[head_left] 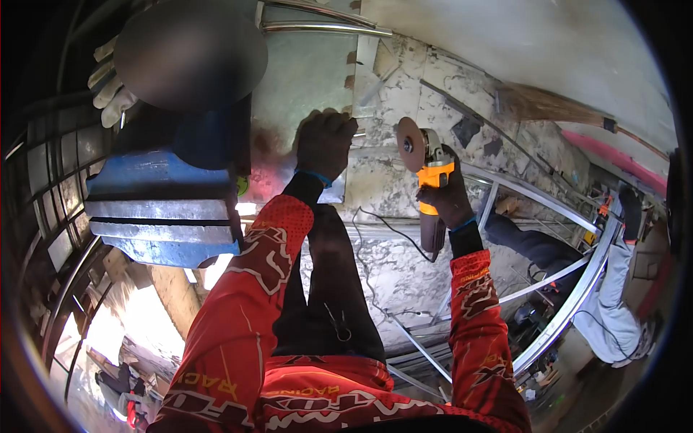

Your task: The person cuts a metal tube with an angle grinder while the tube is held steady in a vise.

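Observation:
My right hand (449,198), in a dark glove, is wrapped around an orange and black angle grinder (435,173). The grinder's brown disc (411,144) faces left, toward my other hand, with a gap between them. A dark cord trails from its lower end. My left hand (326,144), also gloved, is closed in a fist over the edge of a pale sheet (303,68). Something thin and shiny shows beside its knuckles, but I cannot make out what the fingers hold. To the left stands a blue bench vise (162,209) with bare metal jaws.
Another person's gloved hand (112,90) is beyond the vise. Metal tubes (325,29) lie at the top. On the right, a metal frame (570,296) rests on the stained floor (390,267), near a person's grey trouser leg (610,310). The power cord (364,260) winds across the floor.

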`<control>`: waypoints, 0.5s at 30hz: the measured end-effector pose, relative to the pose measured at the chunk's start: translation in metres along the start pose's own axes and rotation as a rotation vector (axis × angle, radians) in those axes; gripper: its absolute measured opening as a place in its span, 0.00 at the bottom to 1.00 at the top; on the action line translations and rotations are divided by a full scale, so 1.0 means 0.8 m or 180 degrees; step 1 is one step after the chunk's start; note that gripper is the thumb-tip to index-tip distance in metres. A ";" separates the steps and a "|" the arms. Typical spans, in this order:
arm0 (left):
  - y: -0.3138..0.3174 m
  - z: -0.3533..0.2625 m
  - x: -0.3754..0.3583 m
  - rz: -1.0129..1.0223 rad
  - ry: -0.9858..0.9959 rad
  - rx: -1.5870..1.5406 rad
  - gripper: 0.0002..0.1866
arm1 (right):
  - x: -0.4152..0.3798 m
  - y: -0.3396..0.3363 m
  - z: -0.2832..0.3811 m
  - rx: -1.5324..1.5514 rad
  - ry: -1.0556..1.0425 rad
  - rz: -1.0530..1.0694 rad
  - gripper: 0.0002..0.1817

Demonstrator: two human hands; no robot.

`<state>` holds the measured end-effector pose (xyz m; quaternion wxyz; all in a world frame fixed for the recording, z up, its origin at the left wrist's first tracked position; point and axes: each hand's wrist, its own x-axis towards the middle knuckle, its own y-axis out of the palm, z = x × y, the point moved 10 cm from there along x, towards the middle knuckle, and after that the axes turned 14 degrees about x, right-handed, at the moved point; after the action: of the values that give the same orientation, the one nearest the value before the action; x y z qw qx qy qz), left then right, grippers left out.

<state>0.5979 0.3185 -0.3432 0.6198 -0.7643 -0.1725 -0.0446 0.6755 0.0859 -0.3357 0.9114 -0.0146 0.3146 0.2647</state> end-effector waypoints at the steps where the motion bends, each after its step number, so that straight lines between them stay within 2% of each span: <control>1: 0.000 0.000 0.000 -0.0051 -0.0069 -0.0013 0.14 | 0.005 0.002 -0.005 -0.0011 0.0008 0.0038 0.53; 6: -0.007 0.004 -0.006 -0.0248 -0.0211 -0.0151 0.13 | 0.019 0.010 -0.042 -0.0196 0.0131 0.0292 0.55; 15: -0.008 0.005 -0.009 -0.0308 -0.0243 -0.0227 0.13 | 0.038 0.021 -0.049 -0.0429 0.0275 0.0528 0.56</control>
<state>0.5889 0.3221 -0.3403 0.5822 -0.7778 -0.2311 -0.0514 0.6654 0.1075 -0.3826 0.8690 -0.0611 0.3352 0.3589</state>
